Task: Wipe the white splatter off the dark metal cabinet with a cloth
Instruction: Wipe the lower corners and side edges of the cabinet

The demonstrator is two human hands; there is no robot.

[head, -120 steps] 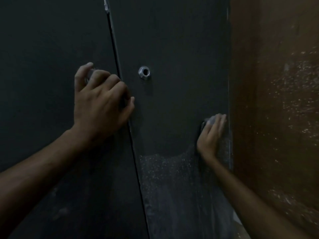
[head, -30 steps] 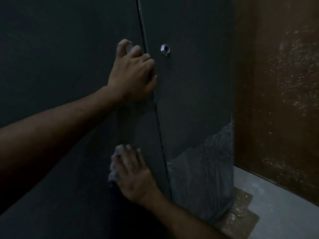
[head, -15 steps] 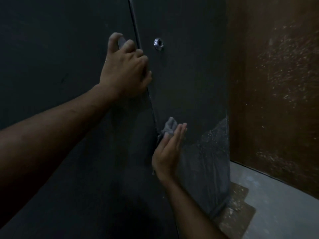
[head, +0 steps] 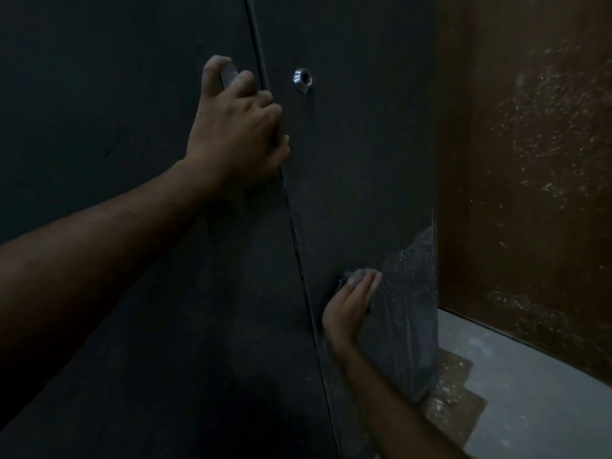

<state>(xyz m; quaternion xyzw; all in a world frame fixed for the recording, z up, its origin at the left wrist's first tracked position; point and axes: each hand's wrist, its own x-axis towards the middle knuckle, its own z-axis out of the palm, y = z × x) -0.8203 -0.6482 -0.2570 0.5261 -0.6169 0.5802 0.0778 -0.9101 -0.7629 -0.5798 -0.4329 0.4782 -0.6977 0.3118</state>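
Mid-wipe: pressing cloth [head: 356, 276] flat-fingered with right hand [head: 347, 309] at splatter [head: 409, 293] edge; left hand [head: 235, 127] gripping door edge. Next: sweeping rightward.

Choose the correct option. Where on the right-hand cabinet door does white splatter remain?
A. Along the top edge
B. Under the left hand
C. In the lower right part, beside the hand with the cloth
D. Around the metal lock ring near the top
C: the white splatter covers the door's lower right, just right of the right hand pressing the cloth; the door near the lock ring looks dark.
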